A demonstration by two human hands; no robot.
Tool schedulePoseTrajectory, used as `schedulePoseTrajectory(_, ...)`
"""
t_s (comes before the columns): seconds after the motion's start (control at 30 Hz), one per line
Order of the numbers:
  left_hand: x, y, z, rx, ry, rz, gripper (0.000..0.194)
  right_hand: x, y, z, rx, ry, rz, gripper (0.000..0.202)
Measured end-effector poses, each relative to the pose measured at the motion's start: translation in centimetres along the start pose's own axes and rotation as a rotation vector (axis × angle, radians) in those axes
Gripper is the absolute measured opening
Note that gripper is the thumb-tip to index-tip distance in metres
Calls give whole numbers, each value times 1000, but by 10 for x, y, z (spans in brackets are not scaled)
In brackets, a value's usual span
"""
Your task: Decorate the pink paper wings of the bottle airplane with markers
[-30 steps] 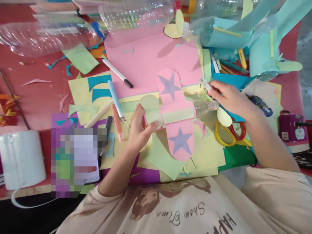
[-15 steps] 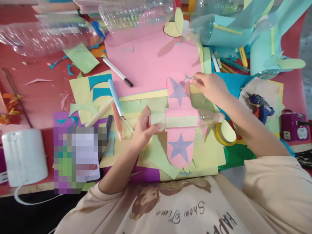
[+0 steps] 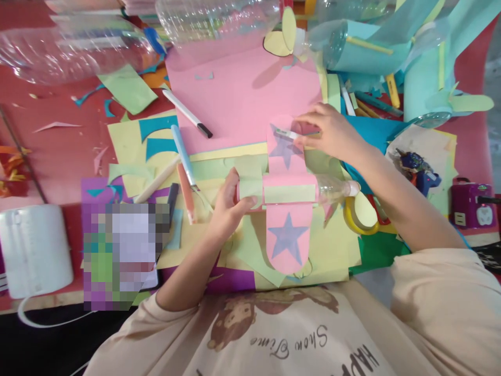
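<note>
Pink paper wing [image 3: 288,209] (on a bottle): right hand [image 3: 332,133] has brought a pinched small white piece [image 3: 287,134] over it; left hand [image 3: 227,206] still grips the bottle plane [image 3: 274,190].

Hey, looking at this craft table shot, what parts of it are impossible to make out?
- Head view: the small whitish item in the right hand is too blurred to identify; fingers cover its end.
- The pixelated patch beside the left hand hides whatever lies there.
- The clear bottles at the top are cut off by the frame edge.
- The shirt lettering is partly cut off at the bottom edge.
</note>
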State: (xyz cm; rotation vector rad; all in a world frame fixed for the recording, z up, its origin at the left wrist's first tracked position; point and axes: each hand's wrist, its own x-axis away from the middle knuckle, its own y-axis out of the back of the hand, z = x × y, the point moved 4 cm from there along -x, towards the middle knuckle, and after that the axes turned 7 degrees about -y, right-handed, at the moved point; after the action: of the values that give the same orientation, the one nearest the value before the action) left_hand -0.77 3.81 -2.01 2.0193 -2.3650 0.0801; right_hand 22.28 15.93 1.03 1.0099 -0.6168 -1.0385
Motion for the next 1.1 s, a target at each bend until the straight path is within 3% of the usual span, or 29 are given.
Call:
schedulePoseTrajectory(0.13, 0, 0, -2, 4, -1, 1, 47, -10, -10, 22, 47, 45, 86, 11)
schedulePoseTrajectory(0.23, -1, 2, -3, 28, 7, 6, 57, -13, 7, 25, -53, -87, 69, 17)
schedulePoseTrajectory(0.33, -4, 5, -5, 56, -38, -36, 57, -11, 32, 24, -87, -79, -22, 2)
schedulePoseTrajectory(0.47, -5, 7, -4, 74, -99, -117, 55, -3, 41, 19, 58, -135, 26, 19)
schedulePoseTrajectory(0.67, -3, -3, 3, 156, -12, -63, 52, 10, 20, 24, 216, -190, 118, 29)
schedulePoseTrajectory(0.8, -1, -5, 3, 119, -15, -98, 42, 17, 13, 28, 265, -200, 153, 39)
schedulePoseTrajectory(0.97, 0, -5, 2, 108, -6, -101, 43, 19, 18, 34, 284, -228, 156, 45)
schedulePoseTrajectory(1.1, -1, -5, 2, 69, -21, -83, 36, 17, 25, 23, 316, -340, 124, 53)
